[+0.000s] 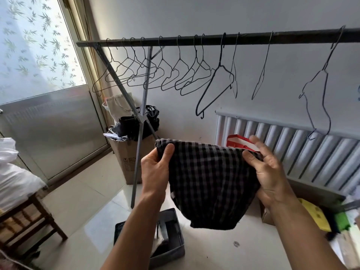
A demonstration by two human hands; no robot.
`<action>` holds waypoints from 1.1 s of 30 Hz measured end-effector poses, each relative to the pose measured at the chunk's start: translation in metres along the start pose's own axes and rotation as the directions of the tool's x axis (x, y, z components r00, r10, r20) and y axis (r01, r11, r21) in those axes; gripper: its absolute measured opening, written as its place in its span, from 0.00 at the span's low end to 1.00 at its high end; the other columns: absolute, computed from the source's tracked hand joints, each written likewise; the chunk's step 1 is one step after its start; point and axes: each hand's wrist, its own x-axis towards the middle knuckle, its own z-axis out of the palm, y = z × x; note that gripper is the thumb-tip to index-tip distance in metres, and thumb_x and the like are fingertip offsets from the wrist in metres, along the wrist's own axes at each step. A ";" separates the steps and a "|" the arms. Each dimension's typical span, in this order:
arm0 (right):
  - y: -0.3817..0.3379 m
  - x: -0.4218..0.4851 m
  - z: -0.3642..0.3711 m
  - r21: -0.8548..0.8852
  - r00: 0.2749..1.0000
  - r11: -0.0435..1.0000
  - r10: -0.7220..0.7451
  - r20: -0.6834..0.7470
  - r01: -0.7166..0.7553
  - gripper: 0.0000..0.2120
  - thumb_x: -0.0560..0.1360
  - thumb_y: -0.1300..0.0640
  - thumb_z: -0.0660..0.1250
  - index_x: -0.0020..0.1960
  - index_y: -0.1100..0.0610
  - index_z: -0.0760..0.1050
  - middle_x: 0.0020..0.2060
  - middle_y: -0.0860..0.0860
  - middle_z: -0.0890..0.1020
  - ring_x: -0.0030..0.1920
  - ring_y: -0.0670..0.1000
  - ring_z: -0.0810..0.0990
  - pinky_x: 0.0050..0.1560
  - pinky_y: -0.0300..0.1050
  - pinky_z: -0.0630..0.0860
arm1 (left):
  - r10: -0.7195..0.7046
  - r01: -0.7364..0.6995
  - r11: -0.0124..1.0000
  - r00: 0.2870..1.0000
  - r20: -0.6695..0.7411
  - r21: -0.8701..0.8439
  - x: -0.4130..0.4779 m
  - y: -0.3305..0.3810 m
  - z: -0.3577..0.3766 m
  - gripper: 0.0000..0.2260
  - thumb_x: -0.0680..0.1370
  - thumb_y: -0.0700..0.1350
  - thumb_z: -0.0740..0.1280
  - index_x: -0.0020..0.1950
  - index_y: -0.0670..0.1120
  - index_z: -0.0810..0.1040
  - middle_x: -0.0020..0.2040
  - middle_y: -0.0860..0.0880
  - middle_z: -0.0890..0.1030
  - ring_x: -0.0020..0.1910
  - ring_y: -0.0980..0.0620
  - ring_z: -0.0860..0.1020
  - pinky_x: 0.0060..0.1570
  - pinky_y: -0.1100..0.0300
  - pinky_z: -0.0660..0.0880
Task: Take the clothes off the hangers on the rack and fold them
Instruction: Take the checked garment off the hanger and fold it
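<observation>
A dark checked cloth garment (210, 184) is pinched by its top corners in the left hand (155, 168) and right hand (266, 172) beneath bare wire hangers (175, 75).

Tiled floor (93, 193), rack (137, 162), grey bin (176, 258), cardboard box (126, 158), wooden chair (39, 221)

Your left hand (155, 169) has its fingers behind the checked garment (212, 184), out of your sight; only the thumb shows in front. Your right hand (269, 172) covers part of the red carton (235, 140). The rail (249, 37) runs off the right edge. The print on the cardboard box (126, 158) is too small to read.
</observation>
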 end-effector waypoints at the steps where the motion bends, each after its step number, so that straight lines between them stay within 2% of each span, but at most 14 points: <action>1: 0.000 0.000 -0.001 0.010 0.999 1.000 0.014 0.030 -0.014 0.20 0.72 0.64 0.69 0.63 0.51 0.78 0.60 0.56 0.80 0.57 0.54 0.81 0.55 0.49 0.79 | 0.040 -0.039 0.999 0.999 -0.035 0.021 0.000 -0.002 0.002 0.05 0.77 0.46 0.69 0.45 0.49 0.84 0.49 0.46 0.84 0.46 0.51 0.83 0.45 0.62 0.80; 5: -0.004 -0.003 -0.011 -0.039 0.970 0.996 0.091 0.226 -0.084 0.25 0.67 0.67 0.70 0.63 0.56 0.76 0.55 0.56 0.82 0.56 0.57 0.82 0.56 0.51 0.79 | 0.310 -0.273 0.895 0.949 -0.053 0.354 0.009 -0.002 -0.005 0.07 0.71 0.62 0.69 0.41 0.61 0.81 0.61 0.58 0.70 0.66 0.50 0.69 0.61 0.52 0.76; 7: -0.006 -0.003 -0.012 -0.215 0.977 0.977 0.054 0.206 -0.009 0.25 0.68 0.71 0.70 0.62 0.55 0.76 0.55 0.54 0.83 0.56 0.55 0.82 0.55 0.50 0.80 | 0.326 -0.307 0.886 0.945 0.006 0.347 0.015 -0.001 -0.010 0.07 0.73 0.62 0.69 0.43 0.62 0.82 0.67 0.61 0.71 0.71 0.53 0.65 0.66 0.50 0.71; 9: -0.007 -0.003 -0.011 -0.434 0.986 0.896 -0.030 0.161 0.098 0.21 0.71 0.68 0.71 0.61 0.55 0.77 0.53 0.51 0.83 0.56 0.51 0.82 0.55 0.46 0.81 | 0.314 -0.308 0.903 0.949 0.028 0.299 0.017 0.002 -0.012 0.08 0.74 0.61 0.69 0.45 0.60 0.84 0.61 0.57 0.80 0.67 0.53 0.72 0.64 0.49 0.71; 10: -0.007 -0.003 -0.010 -0.503 0.985 0.853 -0.067 0.157 0.139 0.19 0.72 0.66 0.72 0.60 0.55 0.78 0.52 0.50 0.84 0.55 0.49 0.82 0.54 0.44 0.81 | 0.301 -0.295 0.919 0.954 0.018 0.260 0.016 0.003 -0.012 0.10 0.75 0.60 0.69 0.44 0.56 0.85 0.54 0.52 0.83 0.59 0.54 0.78 0.59 0.51 0.75; 12: -0.010 -0.004 -0.008 -0.576 0.977 0.790 -0.143 0.160 0.210 0.11 0.73 0.63 0.72 0.54 0.54 0.80 0.47 0.47 0.85 0.51 0.46 0.83 0.49 0.37 0.81 | 0.275 -0.270 0.945 0.961 -0.007 0.183 0.011 0.006 -0.008 0.12 0.76 0.54 0.68 0.42 0.46 0.83 0.40 0.47 0.81 0.41 0.57 0.78 0.43 0.60 0.77; 14: -0.015 -0.004 -0.007 -0.623 0.963 0.735 -0.212 0.165 0.268 0.07 0.73 0.62 0.72 0.47 0.51 0.80 0.44 0.45 0.84 0.47 0.42 0.82 0.42 0.30 0.78 | 0.244 -0.236 0.960 0.969 -0.038 0.148 0.008 0.007 -0.005 0.11 0.78 0.48 0.67 0.42 0.41 0.81 0.37 0.47 0.78 0.35 0.59 0.75 0.36 0.67 0.75; 16: -0.018 -0.001 -0.009 -0.637 0.960 0.719 -0.233 0.154 0.277 0.05 0.73 0.60 0.72 0.46 0.51 0.80 0.47 0.46 0.82 0.48 0.42 0.80 0.42 0.29 0.76 | 0.179 -0.172 0.980 0.982 -0.066 0.099 0.007 0.006 -0.004 0.11 0.80 0.47 0.66 0.42 0.42 0.81 0.36 0.49 0.78 0.34 0.60 0.75 0.34 0.68 0.75; 18: -0.019 0.001 -0.012 -0.549 0.970 0.800 -0.182 0.160 0.241 0.07 0.73 0.58 0.71 0.51 0.55 0.81 0.49 0.49 0.83 0.51 0.47 0.81 0.50 0.37 0.77 | 0.086 -0.084 0.996 0.994 -0.067 0.037 0.007 0.004 -0.003 0.11 0.80 0.48 0.65 0.43 0.43 0.81 0.37 0.49 0.81 0.35 0.58 0.78 0.35 0.66 0.77; 20: -0.018 0.000 -0.011 -0.424 0.984 0.892 -0.101 0.148 0.156 0.07 0.74 0.56 0.69 0.52 0.55 0.81 0.47 0.50 0.86 0.50 0.50 0.83 0.52 0.44 0.78 | -0.022 0.022 0.998 1.000 -0.012 -0.052 0.006 0.004 -0.001 0.10 0.80 0.47 0.65 0.47 0.44 0.82 0.40 0.48 0.84 0.38 0.55 0.81 0.38 0.63 0.80; 24: -0.013 0.001 -0.006 -0.431 0.988 0.890 -0.119 0.095 0.149 0.09 0.79 0.54 0.63 0.51 0.58 0.79 0.43 0.51 0.85 0.45 0.48 0.84 0.40 0.37 0.77 | -0.134 0.149 0.987 0.974 0.183 -0.067 0.001 0.007 -0.002 0.09 0.75 0.47 0.71 0.53 0.46 0.83 0.49 0.45 0.85 0.46 0.50 0.83 0.45 0.57 0.82; 28: -0.011 0.006 -0.008 -0.465 0.981 0.868 -0.193 0.003 0.172 0.11 0.79 0.49 0.63 0.45 0.56 0.74 0.35 0.48 0.76 0.36 0.48 0.76 0.30 0.32 0.71 | -0.105 0.082 0.993 0.938 0.330 0.082 -0.003 0.008 -0.005 0.20 0.68 0.40 0.77 0.58 0.48 0.80 0.51 0.44 0.85 0.48 0.46 0.84 0.45 0.55 0.81; 29: -0.012 0.008 -0.009 -0.464 0.979 0.870 -0.203 -0.022 0.170 0.11 0.79 0.48 0.63 0.46 0.56 0.73 0.36 0.49 0.76 0.37 0.49 0.76 0.32 0.33 0.72 | -0.093 0.066 0.994 0.938 0.333 0.089 -0.004 0.008 -0.005 0.19 0.68 0.40 0.76 0.58 0.49 0.80 0.51 0.45 0.85 0.49 0.47 0.84 0.45 0.56 0.80; 33: -0.008 0.015 -0.012 -0.435 0.979 0.894 -0.173 -0.107 0.110 0.15 0.78 0.49 0.67 0.59 0.57 0.75 0.51 0.52 0.82 0.51 0.52 0.81 0.57 0.53 0.78 | -0.052 0.051 0.999 0.936 0.347 0.011 -0.006 0.008 0.000 0.18 0.71 0.39 0.71 0.59 0.49 0.79 0.53 0.45 0.85 0.51 0.46 0.84 0.46 0.57 0.80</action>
